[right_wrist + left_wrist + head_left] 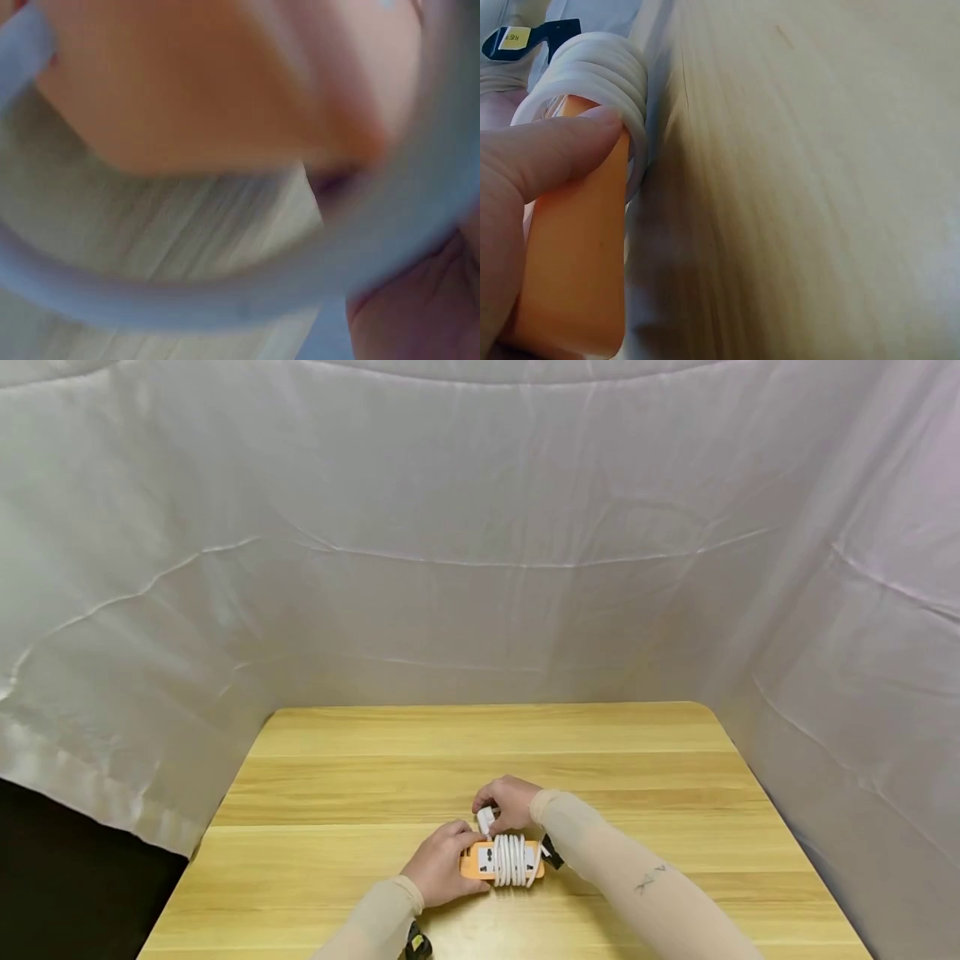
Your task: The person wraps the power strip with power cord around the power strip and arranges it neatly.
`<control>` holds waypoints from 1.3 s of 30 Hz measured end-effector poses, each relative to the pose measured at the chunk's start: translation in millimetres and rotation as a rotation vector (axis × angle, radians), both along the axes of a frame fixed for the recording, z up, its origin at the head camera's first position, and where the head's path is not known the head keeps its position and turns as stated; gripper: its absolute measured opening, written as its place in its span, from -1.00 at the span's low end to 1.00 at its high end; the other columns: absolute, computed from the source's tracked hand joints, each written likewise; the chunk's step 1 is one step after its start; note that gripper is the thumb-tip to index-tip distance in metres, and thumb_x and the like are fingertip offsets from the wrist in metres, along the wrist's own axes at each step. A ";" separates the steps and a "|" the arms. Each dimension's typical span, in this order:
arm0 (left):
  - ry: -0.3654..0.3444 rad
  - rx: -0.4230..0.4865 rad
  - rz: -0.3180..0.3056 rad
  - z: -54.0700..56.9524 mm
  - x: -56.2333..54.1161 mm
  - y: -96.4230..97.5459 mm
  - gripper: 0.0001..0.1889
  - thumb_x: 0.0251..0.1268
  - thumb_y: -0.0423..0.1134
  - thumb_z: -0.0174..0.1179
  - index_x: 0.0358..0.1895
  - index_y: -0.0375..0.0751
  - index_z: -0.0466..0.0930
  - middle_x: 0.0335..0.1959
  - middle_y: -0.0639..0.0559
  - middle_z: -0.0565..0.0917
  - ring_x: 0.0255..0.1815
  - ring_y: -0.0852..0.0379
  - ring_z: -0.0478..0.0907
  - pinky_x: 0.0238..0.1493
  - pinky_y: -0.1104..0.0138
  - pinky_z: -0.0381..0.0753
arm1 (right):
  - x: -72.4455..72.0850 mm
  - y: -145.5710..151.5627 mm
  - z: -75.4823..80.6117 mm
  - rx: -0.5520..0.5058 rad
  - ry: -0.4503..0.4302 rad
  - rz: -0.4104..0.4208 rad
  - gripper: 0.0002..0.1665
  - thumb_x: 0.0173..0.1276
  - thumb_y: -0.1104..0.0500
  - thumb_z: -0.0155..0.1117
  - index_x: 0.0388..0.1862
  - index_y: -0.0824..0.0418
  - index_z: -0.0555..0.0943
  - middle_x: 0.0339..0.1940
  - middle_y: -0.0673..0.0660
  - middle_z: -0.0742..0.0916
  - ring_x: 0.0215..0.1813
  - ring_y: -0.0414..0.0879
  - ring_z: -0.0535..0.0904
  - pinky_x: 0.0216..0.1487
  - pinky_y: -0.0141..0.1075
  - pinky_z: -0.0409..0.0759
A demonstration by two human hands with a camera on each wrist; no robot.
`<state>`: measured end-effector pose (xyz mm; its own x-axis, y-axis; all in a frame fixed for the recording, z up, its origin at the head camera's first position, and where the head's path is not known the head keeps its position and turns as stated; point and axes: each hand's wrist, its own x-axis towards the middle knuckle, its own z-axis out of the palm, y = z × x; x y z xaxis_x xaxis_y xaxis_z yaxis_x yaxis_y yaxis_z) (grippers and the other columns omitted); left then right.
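Near the front middle of the table, my left hand [441,867] grips the left end of an orange power strip [469,863] with white socket faces. White cord [512,860] is wound in several turns around its right half. My right hand [513,802], just behind the strip, pinches the cord's white plug [486,821]. In the left wrist view my thumb [570,146] presses along the strip's orange side, right by the coils. A blurred loop of cord [187,304] crosses close to the camera in the right wrist view, with the orange strip [187,112] behind it.
The wood-grain table [337,785] has rounded far corners. Grey-white curtains [480,610] surround its back and sides. Black wrist-worn devices [417,942] sit at both wrists, and a dark gap [67,868] shows below the left curtain.
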<state>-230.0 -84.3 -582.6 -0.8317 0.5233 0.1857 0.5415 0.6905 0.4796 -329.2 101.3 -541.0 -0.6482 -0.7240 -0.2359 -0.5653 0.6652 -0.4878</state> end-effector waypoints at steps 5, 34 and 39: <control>-0.024 0.032 0.044 -4.8 0.3 1.6 -0.30 -0.15 0.17 0.49 0.08 -0.10 0.54 0.00 0.13 0.59 0.03 0.18 0.46 0.08 0.26 0.49 | 2.7 -0.2 -1.7 0.003 0.002 0.004 -0.63 0.10 0.20 0.51 -0.07 0.06 0.68 -0.24 -0.16 0.69 -0.22 -0.29 0.57 -0.15 -0.43 0.52; 0.066 0.098 0.092 -5.4 3.4 -4.6 -0.17 -0.31 0.28 0.51 0.11 -0.08 0.55 -0.05 0.15 0.59 -0.04 0.20 0.45 0.01 0.16 0.51 | 3.1 58.1 33.4 -0.238 -0.044 -0.129 -0.74 0.41 0.16 0.20 0.03 0.15 0.63 -0.03 0.15 0.70 -0.04 -0.11 0.61 0.00 -0.18 0.55; 0.097 0.088 0.086 -3.2 4.5 -4.6 -0.18 -0.33 0.27 0.51 0.10 -0.08 0.56 -0.03 0.16 0.58 0.00 0.17 0.45 0.04 0.11 0.49 | 6.1 59.4 32.5 -0.248 -0.026 -0.115 -0.75 0.40 0.15 0.21 0.02 0.15 0.63 -0.04 0.14 0.71 -0.05 -0.13 0.61 0.01 -0.20 0.55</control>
<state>-225.5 -88.9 -585.8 -0.8486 0.4291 0.3093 0.5289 0.6941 0.4883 -323.1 160.6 -508.5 -0.7254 -0.6838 -0.0783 -0.4784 0.5828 -0.6569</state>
